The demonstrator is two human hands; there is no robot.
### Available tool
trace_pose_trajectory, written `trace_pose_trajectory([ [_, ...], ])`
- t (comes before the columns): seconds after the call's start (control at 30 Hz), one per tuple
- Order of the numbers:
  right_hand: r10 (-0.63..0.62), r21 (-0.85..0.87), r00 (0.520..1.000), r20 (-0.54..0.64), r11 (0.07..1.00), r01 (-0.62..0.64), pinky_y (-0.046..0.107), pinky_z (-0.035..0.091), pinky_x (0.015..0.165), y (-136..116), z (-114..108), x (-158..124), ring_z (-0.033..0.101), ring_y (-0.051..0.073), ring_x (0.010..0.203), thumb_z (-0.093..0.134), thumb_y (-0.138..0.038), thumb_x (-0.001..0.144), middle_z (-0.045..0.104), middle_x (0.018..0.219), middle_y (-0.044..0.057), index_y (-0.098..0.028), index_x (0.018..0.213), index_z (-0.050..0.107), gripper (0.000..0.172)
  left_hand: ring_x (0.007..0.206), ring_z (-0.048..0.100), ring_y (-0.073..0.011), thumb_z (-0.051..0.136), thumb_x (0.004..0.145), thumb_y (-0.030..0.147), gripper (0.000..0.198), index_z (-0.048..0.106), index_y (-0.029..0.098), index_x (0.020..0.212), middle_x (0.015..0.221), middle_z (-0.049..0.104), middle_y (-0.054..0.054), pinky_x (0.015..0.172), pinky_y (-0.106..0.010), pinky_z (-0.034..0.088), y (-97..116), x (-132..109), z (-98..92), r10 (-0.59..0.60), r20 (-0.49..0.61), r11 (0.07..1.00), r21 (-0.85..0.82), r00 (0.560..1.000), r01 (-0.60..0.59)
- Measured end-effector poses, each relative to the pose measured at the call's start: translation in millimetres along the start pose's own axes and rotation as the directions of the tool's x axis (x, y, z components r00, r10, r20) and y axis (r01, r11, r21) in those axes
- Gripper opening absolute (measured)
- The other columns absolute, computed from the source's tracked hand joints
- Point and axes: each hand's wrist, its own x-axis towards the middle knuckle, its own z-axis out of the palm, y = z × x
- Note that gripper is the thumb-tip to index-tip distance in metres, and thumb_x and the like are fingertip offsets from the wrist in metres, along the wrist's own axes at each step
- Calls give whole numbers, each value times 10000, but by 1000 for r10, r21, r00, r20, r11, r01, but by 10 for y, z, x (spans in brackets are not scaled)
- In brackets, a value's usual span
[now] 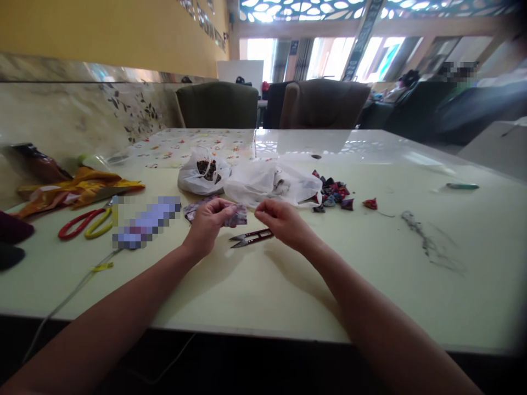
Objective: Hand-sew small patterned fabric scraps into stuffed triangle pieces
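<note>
My left hand (pixel 209 224) pinches a small patterned fabric piece (pixel 237 215) near the middle of the table. Just right of the fabric, my right hand (pixel 280 219) has its fingers pressed together; whatever they hold is too small to make out. Thread snips (pixel 251 238) lie on the table below the hands, their handle end partly hidden by my right hand. More patterned fabric (pixel 191 210) rests behind my left hand. Beyond the hands are a white plastic bag (pixel 267 184), an open bag with dark small contents (pixel 200 178) and a pile of small coloured fabric pieces (pixel 334 192).
On the pale table (pixel 230 296), red-and-yellow-handled scissors (pixel 78 224), a cabled phone-like object (pixel 146 222) and orange packaging (pixel 82 189) lie left. Loose threads (pixel 424 238), a red fabric piece (pixel 370 204) and a green tool (pixel 462 186) lie right. Chairs (pixel 220 107) stand behind.
</note>
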Motion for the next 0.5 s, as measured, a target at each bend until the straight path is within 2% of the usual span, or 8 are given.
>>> trace_pose_trajectory([
  [0.1,37,-393,976,217,918,53,249,279,551,36,11,3,481,124,625,631,-238,796,614,695,-2,-194,816,649,52,627,608,-123,833,628,316,242,695,159,750,729,689,-12,574,-242,504,48,55,-38,17,-121,997,-67,993,-25],
  [0.17,86,-549,959,271,832,80,258,255,558,76,48,4,520,151,679,640,-260,784,667,786,16,-219,893,655,117,618,603,-113,847,603,307,258,695,155,745,731,691,-10,558,-227,497,90,62,-40,9,-122,993,-112,992,-23],
  [0.23,120,-656,969,217,753,53,268,242,557,131,78,15,554,174,717,592,-265,813,688,833,33,-229,902,644,109,600,599,-107,857,590,301,268,698,152,746,728,694,-10,545,-223,492,131,38,-18,4,-84,989,-146,996,-16],
  [0.37,199,-752,979,32,650,-108,284,256,569,272,14,71,593,212,764,509,-222,855,699,887,79,-211,944,624,146,568,596,-108,857,605,293,243,701,154,730,700,690,-11,522,-226,488,169,-39,38,4,42,984,-176,999,4],
  [0.43,200,-710,979,-39,684,-168,281,294,594,330,-79,103,595,220,792,497,-217,865,690,889,84,-204,1009,605,181,576,601,-111,851,624,295,226,704,158,726,704,693,-13,525,-225,489,163,-54,42,-1,76,985,-174,997,14],
  [0.5,153,-565,981,-119,802,-193,275,334,620,362,-186,127,580,203,774,470,-200,874,660,824,60,-199,998,584,168,584,601,-110,851,626,301,227,705,159,726,715,697,-15,533,-225,492,145,-43,23,-7,65,987,-157,998,17],
])
